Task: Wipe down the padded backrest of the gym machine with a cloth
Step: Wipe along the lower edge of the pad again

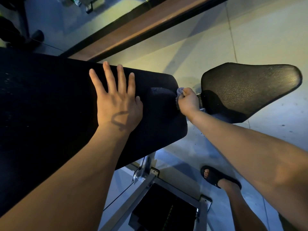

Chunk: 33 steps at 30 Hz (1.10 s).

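The black padded backrest [50, 100] runs from the left edge to the middle of the head view. My left hand [116, 100] lies flat on it with fingers spread and straight. My right hand [187, 101] grips a small grey cloth [180, 91] and holds it against the backrest's right end edge, in the gap beside the seat. Most of the cloth is hidden inside my fist.
The black padded seat [253, 87] sits just right of the backrest. Below are the machine's grey metal frame [146, 182] and a thin cable. My sandalled foot [216, 177] stands on the concrete floor. A brown rail [133, 30] crosses the top.
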{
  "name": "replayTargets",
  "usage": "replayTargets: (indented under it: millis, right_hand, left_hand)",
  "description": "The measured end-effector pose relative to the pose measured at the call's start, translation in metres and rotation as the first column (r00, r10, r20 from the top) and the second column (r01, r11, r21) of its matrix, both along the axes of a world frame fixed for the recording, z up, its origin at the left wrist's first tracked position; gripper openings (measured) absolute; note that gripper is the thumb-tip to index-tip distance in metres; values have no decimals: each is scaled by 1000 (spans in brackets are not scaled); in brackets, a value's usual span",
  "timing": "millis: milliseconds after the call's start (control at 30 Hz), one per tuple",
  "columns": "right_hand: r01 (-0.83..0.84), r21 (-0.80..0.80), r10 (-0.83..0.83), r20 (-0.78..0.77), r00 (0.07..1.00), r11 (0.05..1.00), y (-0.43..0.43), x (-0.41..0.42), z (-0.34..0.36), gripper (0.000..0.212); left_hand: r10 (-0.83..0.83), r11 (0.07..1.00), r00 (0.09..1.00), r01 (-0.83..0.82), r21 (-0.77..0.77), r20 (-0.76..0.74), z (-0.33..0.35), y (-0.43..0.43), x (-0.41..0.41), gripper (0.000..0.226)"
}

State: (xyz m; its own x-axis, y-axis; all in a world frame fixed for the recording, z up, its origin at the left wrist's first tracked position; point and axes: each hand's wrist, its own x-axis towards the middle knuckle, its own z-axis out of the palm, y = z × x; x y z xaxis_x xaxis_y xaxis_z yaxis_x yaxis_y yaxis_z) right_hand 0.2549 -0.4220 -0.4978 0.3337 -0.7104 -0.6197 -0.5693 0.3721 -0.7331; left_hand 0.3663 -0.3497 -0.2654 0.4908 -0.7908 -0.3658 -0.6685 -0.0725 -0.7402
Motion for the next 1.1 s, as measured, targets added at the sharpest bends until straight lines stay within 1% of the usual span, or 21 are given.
replayTargets:
  millis: [67,133,233,300,333,400,433,467,533,600,667,700,733,800,833,900,933,967,1033,1067,1100]
  right_hand:
    - [24,-94,-17,72,997,995,5,8,16,29]
    - [20,-198,20,200,980,980,16,15,34,30]
    - [-74,-345,201,348,916,936,30,8,51,28]
    - [-146,-412,304,350,886,900,26,-1,47,25]
    - [-165,-402,304,313,900,901,19,-2,42,21]
    - [-145,-320,221,214,952,936,-2,8,35,17]
    - [-121,-304,180,173,968,945,-10,17,36,18]
    - [-89,-330,152,169,974,940,-13,25,41,20]
    - [-30,-386,134,245,960,922,-2,32,53,23]
    - [-68,-453,231,315,921,889,19,19,52,22]
    - [-142,-521,354,333,874,841,28,-1,49,24]
    - [-167,-534,389,335,858,829,23,-5,47,24]
    - [-170,-526,383,328,864,833,14,-4,46,22]
    - [-115,-479,286,302,909,870,-2,11,48,19]
    - [-83,-463,242,295,925,883,-5,22,50,21]
    - [-41,-453,205,321,924,891,1,34,58,28]
    - [-66,-446,235,336,912,892,8,30,61,30]
    - [-117,-463,305,356,883,878,17,21,63,31]
    - [-249,-519,479,373,795,817,28,-7,66,33]
    - [-294,-542,537,371,757,788,25,-16,67,36]
    - [-311,-553,561,368,741,773,16,-18,67,37]
  left_hand:
    - [10,1000,1000,-10,2,-2,-1,-1,-1,72]
    - [20,1000,1000,-20,0,-8,-2,-3,-2,72]
    - [24,1000,1000,-23,6,-13,-3,-5,-3,73]
    - [19,1000,1000,-19,1,-15,-1,-4,-4,73]
    - [19,1000,1000,-19,1,-17,-1,-4,-4,73]
    - [26,1000,999,-26,9,-24,-2,-4,-4,72]
    - [29,999,999,-29,15,-25,-2,-4,-4,73]
    - [29,999,999,-29,16,-25,-3,-4,-4,73]
    - [23,1000,999,-22,15,-29,-3,-4,-3,73]
    - [24,1000,999,-23,13,-34,-4,-4,-3,73]
    - [22,1000,999,-21,10,-38,-3,-5,-4,72]
    - [22,1000,999,-21,10,-40,-4,-5,-4,72]
    - [22,1000,999,-21,12,-42,-3,-5,-4,72]
    - [20,1000,999,-19,14,-41,-3,-5,-5,72]
    - [18,1000,999,-18,13,-38,-3,-4,-4,73]
    - [17,1000,999,-17,16,-35,-4,-4,-4,73]
    - [20,1000,999,-19,20,-37,-4,-4,-4,73]
    - [23,1000,999,-23,21,-39,-5,-5,-4,73]
    - [29,999,999,-29,18,-38,-6,-5,-4,74]
    - [33,999,999,-33,15,-41,-6,-6,-4,74]
    - [35,999,998,-35,13,-45,-6,-6,-5,74]
